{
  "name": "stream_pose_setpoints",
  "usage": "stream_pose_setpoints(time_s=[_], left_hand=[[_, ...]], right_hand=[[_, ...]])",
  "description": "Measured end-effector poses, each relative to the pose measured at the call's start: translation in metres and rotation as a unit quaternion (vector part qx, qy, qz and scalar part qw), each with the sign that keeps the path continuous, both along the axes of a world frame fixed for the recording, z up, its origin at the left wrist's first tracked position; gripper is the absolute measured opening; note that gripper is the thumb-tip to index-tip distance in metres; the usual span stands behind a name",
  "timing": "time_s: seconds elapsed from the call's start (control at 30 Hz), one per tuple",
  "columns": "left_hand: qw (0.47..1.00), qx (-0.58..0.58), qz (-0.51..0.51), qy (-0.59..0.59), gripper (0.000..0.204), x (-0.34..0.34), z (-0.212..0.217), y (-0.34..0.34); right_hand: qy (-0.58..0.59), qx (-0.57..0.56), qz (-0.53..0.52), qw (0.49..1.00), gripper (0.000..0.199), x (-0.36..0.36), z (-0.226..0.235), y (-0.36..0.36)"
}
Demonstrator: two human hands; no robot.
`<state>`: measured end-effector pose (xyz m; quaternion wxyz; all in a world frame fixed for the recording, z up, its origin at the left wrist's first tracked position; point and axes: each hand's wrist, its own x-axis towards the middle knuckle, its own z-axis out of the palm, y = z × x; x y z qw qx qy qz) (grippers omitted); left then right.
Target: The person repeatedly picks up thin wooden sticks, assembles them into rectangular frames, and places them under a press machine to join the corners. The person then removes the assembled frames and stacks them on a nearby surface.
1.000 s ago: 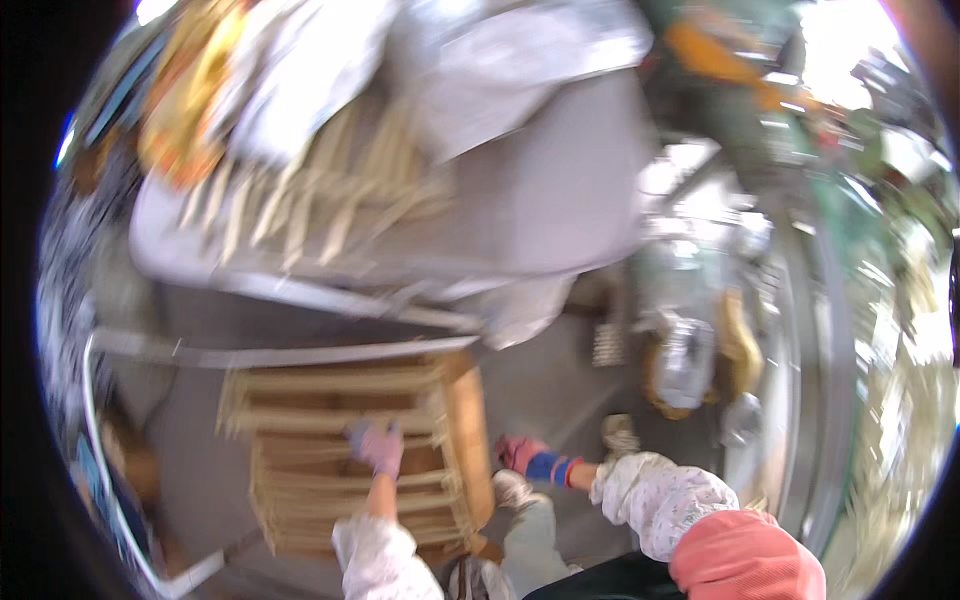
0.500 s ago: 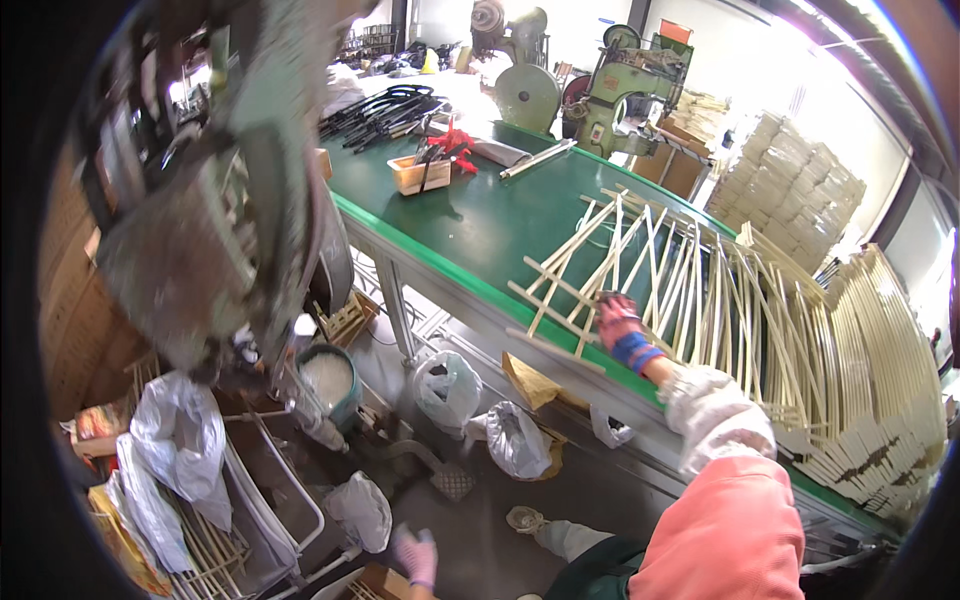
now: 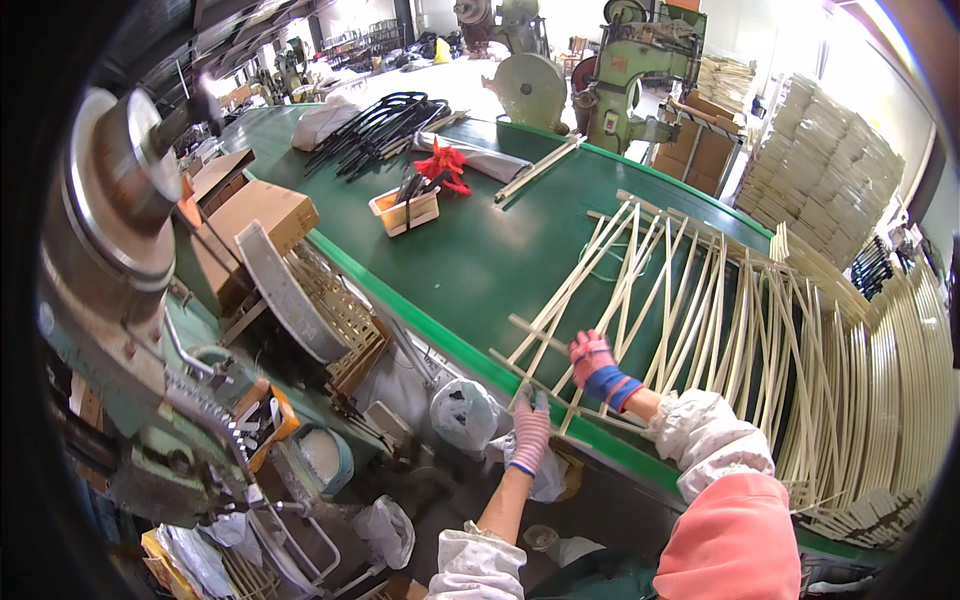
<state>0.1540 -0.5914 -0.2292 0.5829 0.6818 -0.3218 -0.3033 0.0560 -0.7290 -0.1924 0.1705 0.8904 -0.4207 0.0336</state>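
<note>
Long cream-coloured slats (image 3: 668, 300), some crossed by short bars, lie side by side on the green-topped table (image 3: 455, 270). My right hand (image 3: 592, 362), in a red and blue glove, is closed over a slat near the left end of the row. Lower and to the left, my left hand (image 3: 531, 432), in a pink striped glove, reaches up to the table's near edge. Its fingers are stretched out at the end of a crossbar (image 3: 520, 372); whether they touch it is hard to see.
An orange-lined box of tools (image 3: 405, 212), a red cloth (image 3: 445, 165) and black curved parts (image 3: 375, 125) lie farther back on the table. A green machine (image 3: 130, 300) stands close on the left. Curved cream slats (image 3: 900, 390) are stacked at right. Bags (image 3: 463, 415) hang below the table edge.
My left hand has risen from low beside the floor boxes to the table edge. My right hand stays at the slats. The view has swung, showing more of the left machine.
</note>
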Motion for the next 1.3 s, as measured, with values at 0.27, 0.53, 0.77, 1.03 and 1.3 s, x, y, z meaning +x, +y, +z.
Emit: stream_pose_setpoints(time_s=[0.27,0.53,0.77,1.03,1.3], left_hand=[[0.997,0.057,0.012,-0.049,0.020,0.021,-0.027,-0.048],[0.985,0.049,-0.038,0.160,0.029,0.023,-0.010,-0.028],[0.983,0.033,-0.146,0.102,0.035,0.019,0.004,-0.006],[0.870,-0.026,-0.181,-0.457,0.065,0.029,0.035,0.010],[0.813,0.208,-0.278,-0.468,0.077,0.021,0.013,0.013]], right_hand=[[-0.151,0.174,0.035,0.972,0.034,-0.093,0.053,0.065],[-0.066,0.073,0.101,0.990,0.031,-0.118,0.033,0.090],[-0.065,0.113,-0.025,0.991,0.032,0.030,0.025,0.019],[0.065,0.226,-0.047,0.971,0.030,0.031,0.010,-0.012],[-0.559,0.005,0.077,0.826,0.009,-0.099,0.335,-0.042]])
